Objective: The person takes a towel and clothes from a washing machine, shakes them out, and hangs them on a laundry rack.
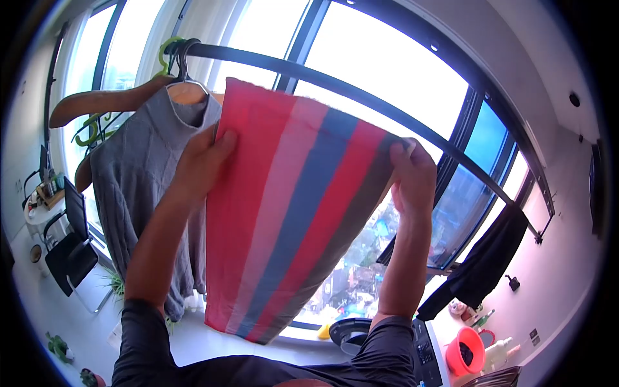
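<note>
A striped cloth (290, 193) in red, pink, blue and grey hangs between my two hands, just below a dark rail (271, 62). My left hand (207, 158) grips its left edge near the top, with the thumb on the front. At the upper right corner, my right hand (412, 171) pinches the cloth between thumb and fingers. Its lower end hangs free. Left of the cloth, a grey sweater (151, 155) is on a hanger, next to a wooden hanger (106, 103).
Dark clothing (487, 261) hangs over the rail's right end. Lower right are a red basin (465, 351), bottles and a machine with an open round lid (351, 332). A black chair (69, 251) and white table stand at left. Large windows are behind the rail.
</note>
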